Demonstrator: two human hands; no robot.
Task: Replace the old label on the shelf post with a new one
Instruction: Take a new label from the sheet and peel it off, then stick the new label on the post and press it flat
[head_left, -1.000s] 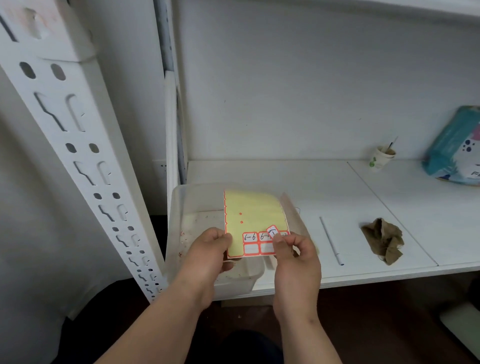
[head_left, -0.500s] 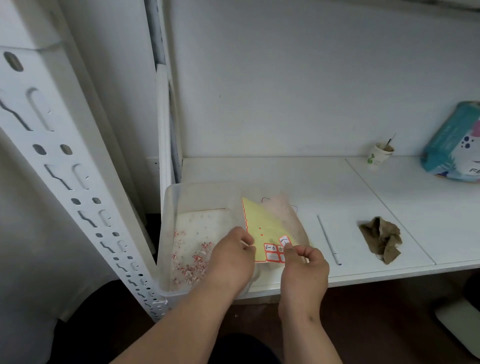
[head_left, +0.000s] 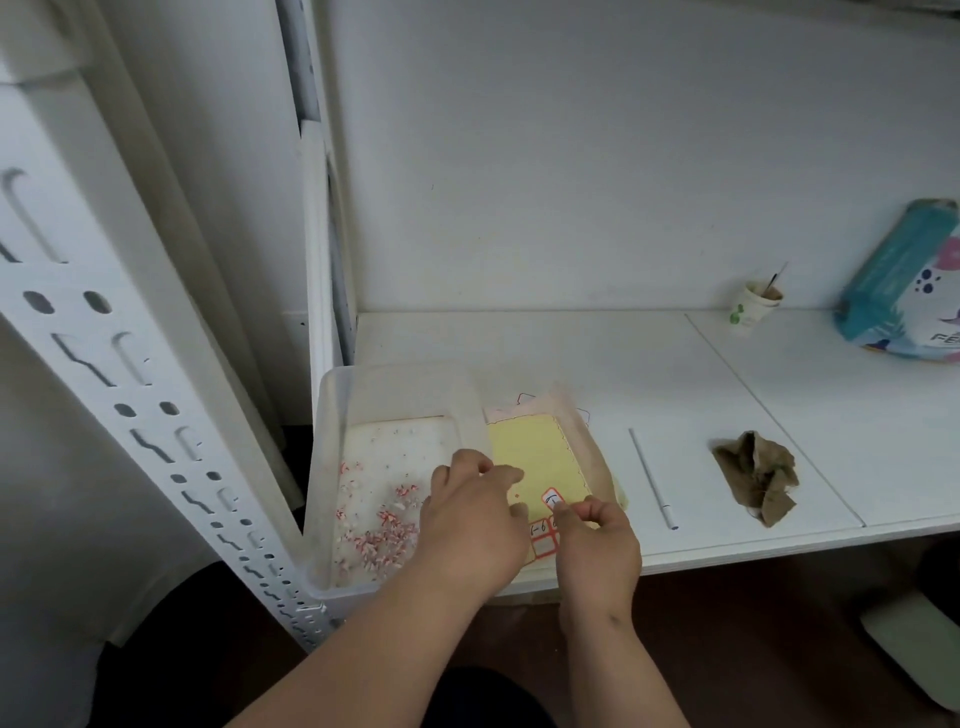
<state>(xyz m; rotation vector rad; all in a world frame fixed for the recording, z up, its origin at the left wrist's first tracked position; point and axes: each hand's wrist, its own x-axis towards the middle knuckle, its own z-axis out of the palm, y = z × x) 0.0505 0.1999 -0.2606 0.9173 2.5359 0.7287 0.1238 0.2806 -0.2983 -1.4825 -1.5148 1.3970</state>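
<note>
The teal bag (head_left: 904, 291) shows "FE"; a label (head_left: 540, 530) on the yellow sheet (head_left: 535, 457) perhaps reads "1-6".

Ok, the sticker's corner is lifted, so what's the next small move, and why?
Probably peel it fully free: the right hand pinches the new label, partly lifted off the yellow sheet, while the left hand steadies that sheet on the shelf.

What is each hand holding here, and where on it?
Right hand pinches the red-bordered label by its lower edge; left hand presses the yellow sheet, gripping nothing.
</note>
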